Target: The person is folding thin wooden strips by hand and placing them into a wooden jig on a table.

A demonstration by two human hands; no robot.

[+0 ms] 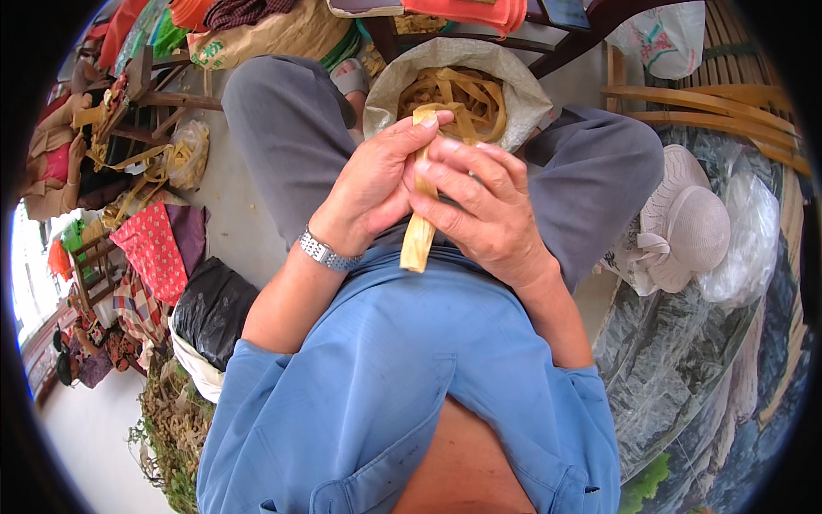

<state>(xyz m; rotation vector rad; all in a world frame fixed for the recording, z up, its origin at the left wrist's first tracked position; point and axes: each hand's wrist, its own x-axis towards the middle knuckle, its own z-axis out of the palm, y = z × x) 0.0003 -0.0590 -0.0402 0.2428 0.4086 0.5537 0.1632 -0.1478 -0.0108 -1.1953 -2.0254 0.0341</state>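
Between my hands runs a flat, pale yellow strip (417, 243), which looks like plaited straw braid. Its lower end hangs toward my lap. My left hand (374, 176), with a metal watch at the wrist, pinches the strip near its top between thumb and fingers. From the other side, the curled fingers of my right hand (479, 201) grip its middle and partly hide it. Just beyond my hands, between my knees, stands an open white woven sack (390, 90) with a coil of similar tan strip (479, 90) inside.
A light sun hat (689, 223) and clear plastic (745, 244) lie at the right, below curved wooden slats (711, 107). A dark wooden chair (565, 56) is ahead. On the left are a black plastic bag (214, 300), red patterned cloth (152, 248) and a bag of strips (187, 158).
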